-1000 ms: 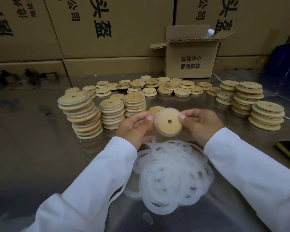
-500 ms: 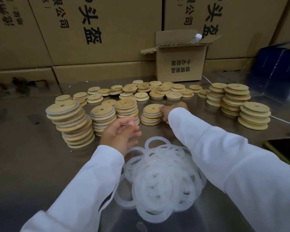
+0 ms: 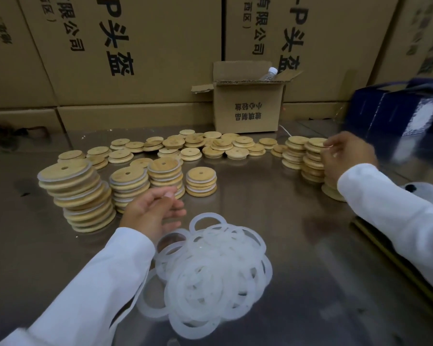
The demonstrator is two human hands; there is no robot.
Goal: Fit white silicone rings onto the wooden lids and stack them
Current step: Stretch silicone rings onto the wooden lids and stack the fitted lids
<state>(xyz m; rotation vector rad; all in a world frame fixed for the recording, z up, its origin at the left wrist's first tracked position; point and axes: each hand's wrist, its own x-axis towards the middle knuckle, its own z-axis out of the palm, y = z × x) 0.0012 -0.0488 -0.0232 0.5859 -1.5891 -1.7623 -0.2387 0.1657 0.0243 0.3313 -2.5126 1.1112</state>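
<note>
A heap of white silicone rings (image 3: 210, 270) lies on the steel table (image 3: 298, 221) in front of me. My left hand (image 3: 153, 211) hovers just behind it with relaxed fingers, holding nothing. Ringed wooden lids stand in stacks at the left: a tall leaning stack (image 3: 75, 196), two middle stacks (image 3: 129, 183) and a short stack (image 3: 201, 181). Bare lids (image 3: 210, 146) lie scattered further back. On the right stand stacks of bare lids (image 3: 295, 153). My right hand (image 3: 348, 158) reaches over them, its fingers and thumb pinching the top lid (image 3: 315, 142) of the nearer stack.
A small open cardboard box (image 3: 248, 108) with a water bottle (image 3: 269, 73) in it stands at the back. Large printed cartons (image 3: 135, 46) wall off the rear. A dark blue box (image 3: 398, 113) sits at the far right, and a dark flat object (image 3: 390, 260) lies at the table's right edge.
Both hands held one ringed lid a second ago. The right hand set it on the short stack, then swung right to the bare stacks. The left hand stayed near the rings.
</note>
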